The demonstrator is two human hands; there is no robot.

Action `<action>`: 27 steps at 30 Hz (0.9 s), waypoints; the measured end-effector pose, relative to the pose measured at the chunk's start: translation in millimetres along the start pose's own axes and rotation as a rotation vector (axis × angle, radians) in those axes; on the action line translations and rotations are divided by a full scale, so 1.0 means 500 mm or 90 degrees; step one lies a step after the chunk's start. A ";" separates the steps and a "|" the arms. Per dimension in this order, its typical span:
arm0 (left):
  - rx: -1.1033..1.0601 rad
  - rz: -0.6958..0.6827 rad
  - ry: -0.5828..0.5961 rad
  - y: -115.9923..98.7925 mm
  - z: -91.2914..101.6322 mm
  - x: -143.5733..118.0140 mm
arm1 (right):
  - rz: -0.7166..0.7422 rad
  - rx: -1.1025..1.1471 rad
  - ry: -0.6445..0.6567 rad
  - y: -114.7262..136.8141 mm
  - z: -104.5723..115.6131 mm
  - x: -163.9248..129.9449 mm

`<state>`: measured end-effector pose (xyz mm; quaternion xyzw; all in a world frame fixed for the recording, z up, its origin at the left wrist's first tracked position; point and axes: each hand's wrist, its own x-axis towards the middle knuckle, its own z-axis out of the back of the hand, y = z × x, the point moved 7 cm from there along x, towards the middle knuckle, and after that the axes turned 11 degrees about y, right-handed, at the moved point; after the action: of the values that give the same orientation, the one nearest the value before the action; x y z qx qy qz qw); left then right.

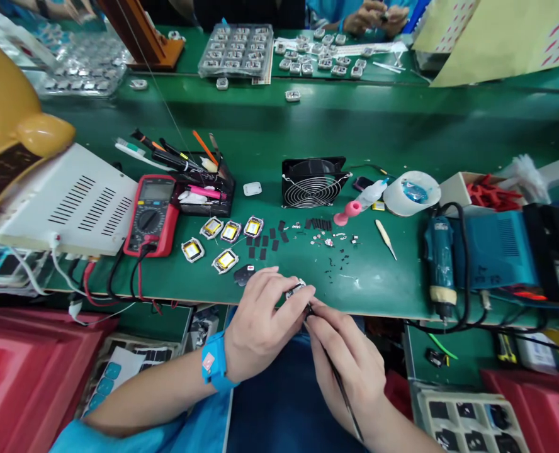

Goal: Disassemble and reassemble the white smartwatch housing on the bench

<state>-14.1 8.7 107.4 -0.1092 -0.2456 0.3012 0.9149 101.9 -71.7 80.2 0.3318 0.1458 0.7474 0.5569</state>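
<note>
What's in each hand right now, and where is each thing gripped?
The left hand pinches a small silver part by its edges. The right hand grips a thin dark tool near its tip, which meets the part.

An electronics assembly workshop: a green counter (270, 126) carries a red multimeter (151, 215), a small fan (313, 182), an electric screwdriver (439, 264), trays of small parts (237, 50), and a co-worker (372, 16) works at the far edge.
</note>
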 end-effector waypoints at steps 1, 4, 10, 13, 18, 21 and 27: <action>0.000 0.001 0.000 0.000 -0.001 0.000 | 0.002 -0.003 0.000 0.001 -0.002 0.000; 0.000 0.008 0.000 0.001 -0.003 -0.001 | 0.013 0.004 -0.008 0.003 -0.003 0.004; -0.017 0.015 0.002 0.006 -0.002 -0.003 | -0.040 0.175 -0.067 -0.017 0.030 0.036; -0.031 0.015 0.008 0.009 -0.002 -0.003 | -0.067 0.253 -0.068 -0.030 0.040 0.047; -0.039 0.010 0.009 0.010 -0.002 -0.001 | -0.070 0.264 -0.049 -0.037 0.039 0.042; -0.037 0.013 0.003 0.010 0.000 0.001 | -0.050 0.260 -0.052 -0.032 0.040 0.037; -0.021 0.006 -0.002 0.006 -0.002 0.004 | -0.033 0.220 -0.058 -0.021 0.038 0.033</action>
<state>-14.0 12.2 106.3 -0.1252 -0.2516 0.3012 0.9112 119.4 -55.8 93.5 0.4524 0.2552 0.6807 0.5166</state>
